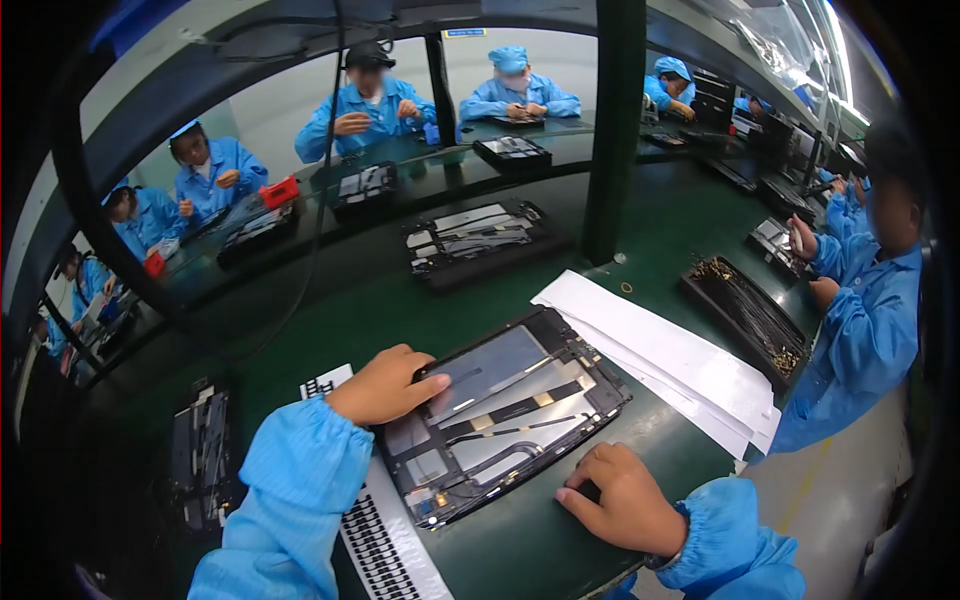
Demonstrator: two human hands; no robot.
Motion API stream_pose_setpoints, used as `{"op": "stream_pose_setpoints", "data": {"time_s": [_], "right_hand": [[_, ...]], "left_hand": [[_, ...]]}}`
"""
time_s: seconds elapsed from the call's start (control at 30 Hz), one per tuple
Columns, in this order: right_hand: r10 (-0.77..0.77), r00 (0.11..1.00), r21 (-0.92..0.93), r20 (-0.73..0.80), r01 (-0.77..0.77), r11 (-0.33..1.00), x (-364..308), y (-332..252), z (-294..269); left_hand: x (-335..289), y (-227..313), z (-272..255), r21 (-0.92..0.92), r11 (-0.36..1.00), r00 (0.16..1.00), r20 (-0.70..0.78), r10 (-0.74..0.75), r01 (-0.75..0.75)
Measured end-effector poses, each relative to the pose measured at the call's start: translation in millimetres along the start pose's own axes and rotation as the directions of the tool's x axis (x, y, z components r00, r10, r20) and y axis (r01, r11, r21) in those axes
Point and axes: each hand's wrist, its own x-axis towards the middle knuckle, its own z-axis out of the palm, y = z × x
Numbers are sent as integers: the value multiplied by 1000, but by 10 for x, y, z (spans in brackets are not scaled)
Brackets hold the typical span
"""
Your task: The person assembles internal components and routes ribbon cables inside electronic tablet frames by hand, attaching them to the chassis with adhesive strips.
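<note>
An opened tablet [510, 400] lies tilted in front of me, its silver plates, black strips and cables exposed. My left hand [385, 385] grips its left edge, thumb on top and fingers at the rim. Beside the tablet's near right edge, my right hand [625, 500] rests low over the green table with its fingers curled toward the thumb. Whatever lies between those fingertips, if anything, is too small or hidden to make out. A white sheet with rows of black stickers [385, 535] runs partly under the tablet and my left forearm.
White paper sheets [660, 365] lie beyond the tablet. A black tray of thin cables [745, 315] stands at the right, near a co-worker in blue [865, 310]. Another opened device [203, 455] lies at left, and a stack [475, 240] at the back. A dark post [612, 130] rises behind.
</note>
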Motion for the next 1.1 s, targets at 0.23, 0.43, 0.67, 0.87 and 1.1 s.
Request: {"op": "stream_pose_setpoints", "data": {"time_s": [0.23,0.43,0.67,0.87,1.1], "right_hand": [[99,938,52,-331,-87,995,117,-71,380],[276,795,578,-540,112,808,449,-327,310],[239,927,885,-289,163,437,1425,-870,386],[-17,999,890,-40,44,454,1976,-1566,1437],[-285,957,575,-48,259,776,1950,-1743,2522]], "left_hand": [[-70,14,73,-133,991,999,-32,-27,22],[-319,123,-131,-251,968,994,-91,-55,30],[-1190,11,-736,-572,816,732,-520,-440,84],[-2312,-592,-1019,-531,763,527,-557,-642,369],[-3141,-1344,-396,-602,675,344,-583,-737,427]]}}
